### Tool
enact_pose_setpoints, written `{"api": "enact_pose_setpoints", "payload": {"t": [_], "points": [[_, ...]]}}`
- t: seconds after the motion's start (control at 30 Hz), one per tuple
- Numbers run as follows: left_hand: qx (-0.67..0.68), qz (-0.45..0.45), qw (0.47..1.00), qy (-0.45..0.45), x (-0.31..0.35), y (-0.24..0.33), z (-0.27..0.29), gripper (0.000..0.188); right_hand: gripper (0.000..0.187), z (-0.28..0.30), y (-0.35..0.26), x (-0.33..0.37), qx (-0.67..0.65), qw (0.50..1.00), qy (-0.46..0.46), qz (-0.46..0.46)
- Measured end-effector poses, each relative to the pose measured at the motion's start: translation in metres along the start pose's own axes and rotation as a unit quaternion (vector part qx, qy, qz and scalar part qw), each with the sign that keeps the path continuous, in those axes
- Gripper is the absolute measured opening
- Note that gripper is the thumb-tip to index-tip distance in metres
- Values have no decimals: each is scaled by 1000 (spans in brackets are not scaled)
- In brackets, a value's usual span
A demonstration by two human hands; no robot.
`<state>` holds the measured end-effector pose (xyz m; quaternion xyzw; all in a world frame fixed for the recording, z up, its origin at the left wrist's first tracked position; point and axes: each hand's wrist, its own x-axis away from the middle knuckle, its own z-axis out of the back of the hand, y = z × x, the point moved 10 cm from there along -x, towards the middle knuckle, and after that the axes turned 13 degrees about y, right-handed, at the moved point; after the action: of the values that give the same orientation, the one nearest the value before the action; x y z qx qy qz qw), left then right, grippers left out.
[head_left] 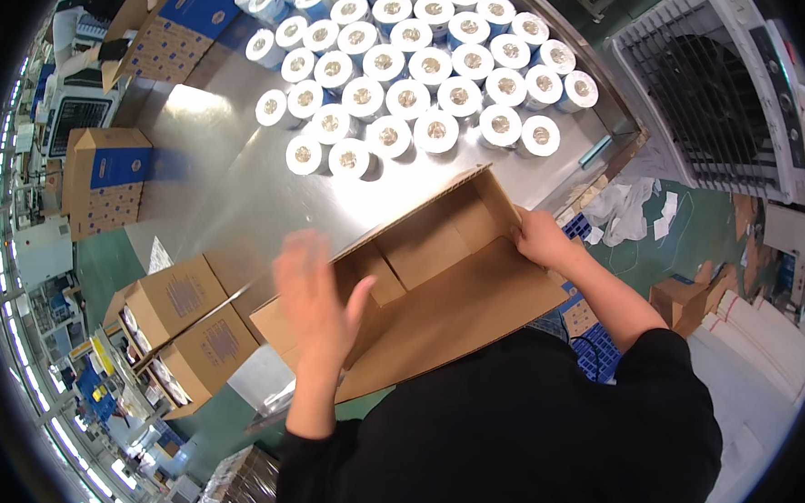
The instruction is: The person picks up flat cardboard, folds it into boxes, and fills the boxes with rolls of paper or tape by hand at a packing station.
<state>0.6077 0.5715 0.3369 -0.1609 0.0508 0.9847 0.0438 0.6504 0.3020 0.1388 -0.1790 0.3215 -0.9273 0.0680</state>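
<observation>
An open brown cardboard box [455, 299] is tilted in front of my body, its inside facing up and bare. My right hand [540, 239] grips the box's right end, the fingers curled over the rim. Raised over the left part of the box is my left hand [310, 293], fingers stretched up and slightly blurred, thumb apart, holding nothing. Whether its palm touches the cardboard I cannot tell. Beyond the box, several rows of white rolls with blue sides [408, 98] stand on end on a shiny metal table [207, 162].
Two filled cardboard boxes [186, 299] stand to the left. Blue-and-brown cartons [112, 180] sit along the table's far left side. A large grey fan unit [703, 81] is at the right, with crumpled white plastic [621, 208] below it. A raised metal edge [615, 104] borders the table's right side.
</observation>
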Motion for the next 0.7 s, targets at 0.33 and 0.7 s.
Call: {"api": "enact_pose_setpoints", "payload": {"t": [0.33,0.7], "points": [[203,320,867,-323,53,-105,-272,48,39,-9,-20,0,-25,999,-1,23],[-71,226,957,-167,-11,-181,-338,56,80,57,116,-177,353,934,46,12]]}}
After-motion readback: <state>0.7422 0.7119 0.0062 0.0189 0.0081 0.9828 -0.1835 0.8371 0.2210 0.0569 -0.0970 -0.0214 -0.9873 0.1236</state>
